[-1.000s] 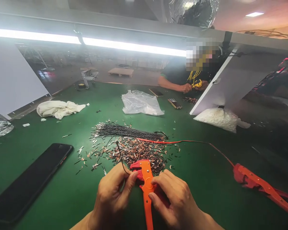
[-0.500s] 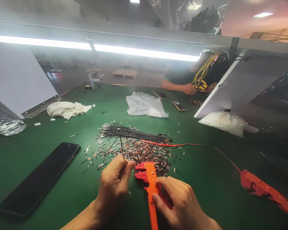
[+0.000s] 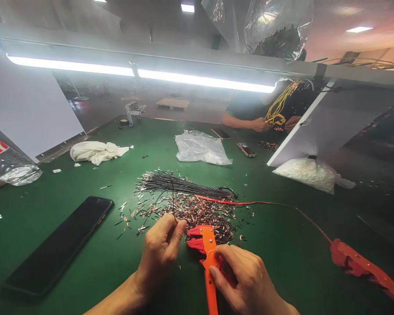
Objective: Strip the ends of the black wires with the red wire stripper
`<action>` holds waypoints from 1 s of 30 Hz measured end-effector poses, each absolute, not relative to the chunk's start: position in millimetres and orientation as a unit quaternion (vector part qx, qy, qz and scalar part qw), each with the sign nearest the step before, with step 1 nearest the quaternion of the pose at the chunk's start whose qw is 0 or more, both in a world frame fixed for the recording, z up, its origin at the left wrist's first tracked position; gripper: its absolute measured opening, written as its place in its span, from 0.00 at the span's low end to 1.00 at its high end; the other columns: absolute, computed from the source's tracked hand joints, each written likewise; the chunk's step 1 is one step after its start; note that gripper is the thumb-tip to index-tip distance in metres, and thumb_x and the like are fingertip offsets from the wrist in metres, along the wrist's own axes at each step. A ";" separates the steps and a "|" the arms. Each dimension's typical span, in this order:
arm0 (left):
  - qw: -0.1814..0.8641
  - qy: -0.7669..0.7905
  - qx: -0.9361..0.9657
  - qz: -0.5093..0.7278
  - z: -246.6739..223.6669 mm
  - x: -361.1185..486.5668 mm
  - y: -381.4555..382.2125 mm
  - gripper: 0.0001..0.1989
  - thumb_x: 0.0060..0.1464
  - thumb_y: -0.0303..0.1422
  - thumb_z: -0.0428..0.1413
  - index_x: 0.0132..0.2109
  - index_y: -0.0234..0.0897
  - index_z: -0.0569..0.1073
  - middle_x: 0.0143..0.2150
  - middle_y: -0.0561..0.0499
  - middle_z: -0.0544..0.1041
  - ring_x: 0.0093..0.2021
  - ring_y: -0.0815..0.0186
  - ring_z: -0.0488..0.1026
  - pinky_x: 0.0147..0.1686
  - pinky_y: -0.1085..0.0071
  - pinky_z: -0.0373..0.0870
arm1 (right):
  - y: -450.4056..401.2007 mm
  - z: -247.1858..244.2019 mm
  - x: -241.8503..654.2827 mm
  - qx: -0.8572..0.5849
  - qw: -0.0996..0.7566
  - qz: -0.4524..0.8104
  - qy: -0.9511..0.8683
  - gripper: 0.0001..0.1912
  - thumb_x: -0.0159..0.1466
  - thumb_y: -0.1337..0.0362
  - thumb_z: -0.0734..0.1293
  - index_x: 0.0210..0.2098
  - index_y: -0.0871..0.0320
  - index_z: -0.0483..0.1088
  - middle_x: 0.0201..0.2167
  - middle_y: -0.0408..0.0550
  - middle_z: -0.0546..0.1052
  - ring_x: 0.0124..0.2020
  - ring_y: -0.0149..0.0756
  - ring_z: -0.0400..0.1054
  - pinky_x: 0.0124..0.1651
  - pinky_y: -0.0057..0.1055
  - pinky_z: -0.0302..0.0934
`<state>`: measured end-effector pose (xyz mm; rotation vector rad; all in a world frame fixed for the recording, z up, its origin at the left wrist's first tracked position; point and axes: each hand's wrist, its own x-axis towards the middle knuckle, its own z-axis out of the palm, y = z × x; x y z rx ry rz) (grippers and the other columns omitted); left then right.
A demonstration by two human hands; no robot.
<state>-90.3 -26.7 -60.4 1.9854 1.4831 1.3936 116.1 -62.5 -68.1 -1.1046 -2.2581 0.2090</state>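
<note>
Between thumb and fingers, my left hand pinches a thin black wire that points up and away from me. My right hand is closed around an orange and red wire stripper, its red jaws facing left, just beside my left fingertips. The wire's near end is hidden by my fingers, and I see no wire in the jaws. Beyond the hands lies a heap of short black and copper scraps. Behind the heap rests a bundle of black wires with stripped ends at the left.
A black phone lies at left. A second orange-red wire stripper is at right, near a red strip. Farther back are a plastic bag, a white cloth and a tied bag. Across the table, a person's hands hold yellow wires.
The whole view has shifted slightly. My left hand and the wire have turned a little, the wire now standing more upright. The right hand keeps its hold on the stripper.
</note>
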 end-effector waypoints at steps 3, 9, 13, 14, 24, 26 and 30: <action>0.144 0.518 0.694 0.479 -63.5 -90.1 -26.1 0.15 0.62 0.31 0.50 0.25 0.38 0.62 0.21 0.58 0.60 0.22 0.73 0.57 0.23 0.77 0.59 | -61.6 -64.7 113.8 -0.419 0.293 0.072 -0.856 0.03 0.64 0.65 0.61 0.34 0.58 0.65 0.21 0.41 0.67 0.19 0.32 0.61 0.25 0.28 0.53; 0.136 0.498 0.710 0.478 -65.3 -90.4 -28.9 0.15 0.61 0.31 0.51 0.24 0.38 0.62 0.21 0.58 0.62 0.22 0.72 0.59 0.24 0.76 0.58 | -63.8 -57.9 113.4 -0.444 0.228 0.080 -0.863 0.03 0.64 0.63 0.62 0.36 0.56 0.64 0.23 0.42 0.70 0.22 0.34 0.64 0.26 0.30 0.55; 0.127 0.492 0.715 0.479 -64.9 -90.3 -29.8 0.16 0.61 0.30 0.50 0.24 0.38 0.62 0.21 0.57 0.61 0.22 0.72 0.59 0.25 0.76 0.57 | -75.3 -51.1 110.6 -0.484 0.173 0.044 -0.856 0.14 0.60 0.61 0.67 0.45 0.57 0.63 0.29 0.44 0.75 0.27 0.39 0.70 0.29 0.32 0.61; 0.125 0.493 0.715 0.480 -64.8 -90.3 -29.6 0.16 0.62 0.31 0.50 0.24 0.38 0.61 0.21 0.57 0.61 0.23 0.72 0.59 0.25 0.76 0.57 | -80.4 -50.3 108.9 -0.496 0.170 0.018 -0.852 0.18 0.60 0.59 0.67 0.47 0.58 0.63 0.31 0.46 0.76 0.28 0.41 0.72 0.30 0.34 0.63; 0.118 0.501 0.710 0.481 -67.6 -90.5 -25.0 0.16 0.62 0.32 0.49 0.24 0.38 0.61 0.22 0.57 0.62 0.23 0.71 0.58 0.25 0.75 0.57 | -144.3 -88.2 98.9 -0.574 0.266 -0.110 -0.767 0.28 0.63 0.49 0.61 0.54 0.63 0.62 0.44 0.62 0.76 0.41 0.51 0.73 0.38 0.43 0.67; 0.120 0.506 0.707 0.479 -68.4 -90.6 -24.3 0.16 0.62 0.33 0.49 0.25 0.38 0.61 0.22 0.57 0.62 0.23 0.71 0.59 0.26 0.75 0.57 | -149.6 -93.1 96.8 -0.597 0.295 -0.090 -0.741 0.29 0.63 0.47 0.61 0.54 0.62 0.62 0.47 0.63 0.74 0.44 0.54 0.72 0.42 0.46 0.65; 0.122 0.518 0.699 0.478 -68.4 -90.4 -22.5 0.16 0.62 0.33 0.49 0.25 0.38 0.61 0.23 0.57 0.62 0.23 0.71 0.58 0.25 0.75 0.57 | -150.5 -94.0 92.9 -0.594 0.332 -0.097 -0.726 0.31 0.63 0.42 0.59 0.53 0.61 0.63 0.46 0.63 0.74 0.43 0.56 0.72 0.43 0.48 0.63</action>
